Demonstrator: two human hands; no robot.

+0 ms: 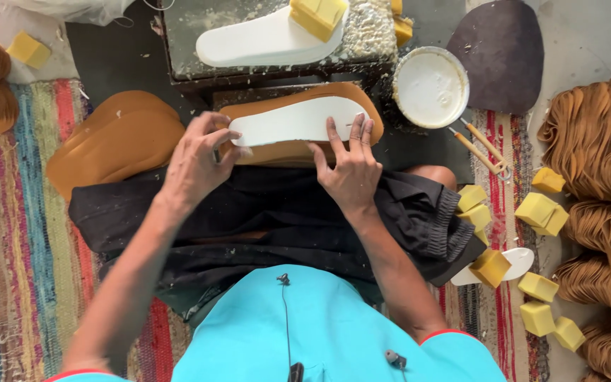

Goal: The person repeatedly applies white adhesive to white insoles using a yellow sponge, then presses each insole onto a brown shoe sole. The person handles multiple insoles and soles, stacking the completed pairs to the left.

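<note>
Tan sole stacks point(602, 141) cut off by rt edge; brown sole point(298, 152) mostly hidden under white sole point(295, 120).

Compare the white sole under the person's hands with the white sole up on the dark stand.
The white sole under the hands lies on a tan sole, pressed by the left hand and right hand; the white sole on the stand rests on the glue-crusted stand top, untouched. The near one has a bare top; the far one carries a yellow sponge block. Both are white, sole-shaped and lie flat, lengthwise across the view.
</note>
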